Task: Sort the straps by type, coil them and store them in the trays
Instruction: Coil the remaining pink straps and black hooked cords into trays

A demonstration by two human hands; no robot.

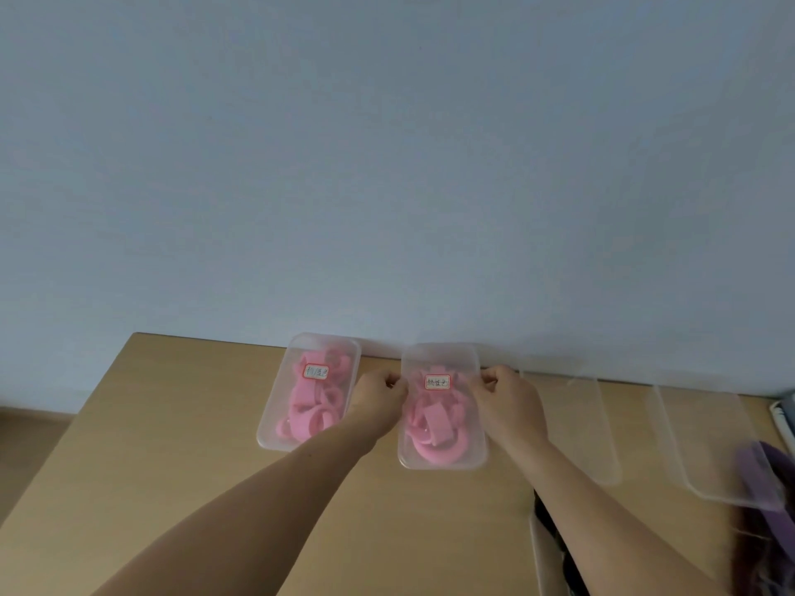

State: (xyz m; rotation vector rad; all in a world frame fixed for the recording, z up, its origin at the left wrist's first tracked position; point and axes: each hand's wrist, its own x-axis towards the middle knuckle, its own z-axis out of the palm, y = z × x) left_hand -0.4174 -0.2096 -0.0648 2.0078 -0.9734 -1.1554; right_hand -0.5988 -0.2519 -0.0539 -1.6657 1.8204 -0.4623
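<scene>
Two clear lidded trays stand at the back of the wooden table (215, 466), each with a red-bordered label on its lid. The left tray (275, 428) holds coiled pink straps (307, 412). The middle tray (443, 462) holds more coiled pink straps (434, 432). My left hand (378, 397) pinches the left edge of the middle tray's lid, and my right hand (507, 397) pinches its right edge. Purple straps (761, 471) lie at the far right, partly under a clear lid.
Two clear lids or trays (572, 423) (705, 445) lie to the right of the middle tray. A white bin (542, 557) with dark contents sits under my right forearm. A pale wall rises right behind the table.
</scene>
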